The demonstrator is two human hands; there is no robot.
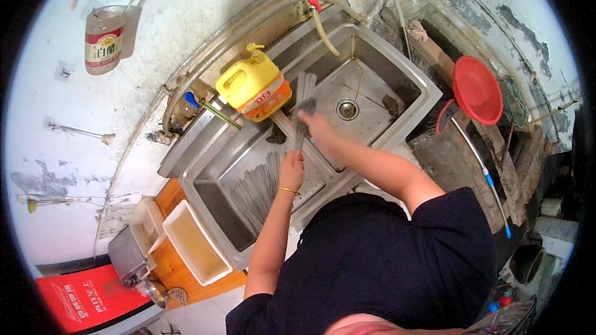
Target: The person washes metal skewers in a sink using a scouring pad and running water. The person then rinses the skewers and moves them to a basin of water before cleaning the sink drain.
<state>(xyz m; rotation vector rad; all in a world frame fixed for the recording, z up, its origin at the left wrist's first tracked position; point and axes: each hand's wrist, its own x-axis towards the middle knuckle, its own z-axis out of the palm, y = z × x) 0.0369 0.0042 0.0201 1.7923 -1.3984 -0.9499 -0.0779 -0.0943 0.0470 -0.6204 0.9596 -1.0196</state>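
Observation:
My left hand (291, 170), with a yellow bangle at its wrist, grips the lower end of a bundle of thin metal rods (305, 84) over the divider of a double stainless steel sink (205, 237). Around the middle of that bundle, my right hand (314, 123) holds a dark, blurred scrubbing pad (306, 106). Many more thin rods (253, 190) lie fanned out in the left basin. A dark clump (275, 135) rests near that basin's back edge. The right basin has a drain strainer (347, 109), two thin sticks and another dark clump (390, 103).
Behind the sink stands a yellow and orange detergent jug (253, 86). Hoses hang from a red-handled tap (315, 3) and a blue-handled tap (191, 99). White plastic trays (198, 242) stand at left. A red basin (477, 89) and a long-handled brush (482, 167) lie at right.

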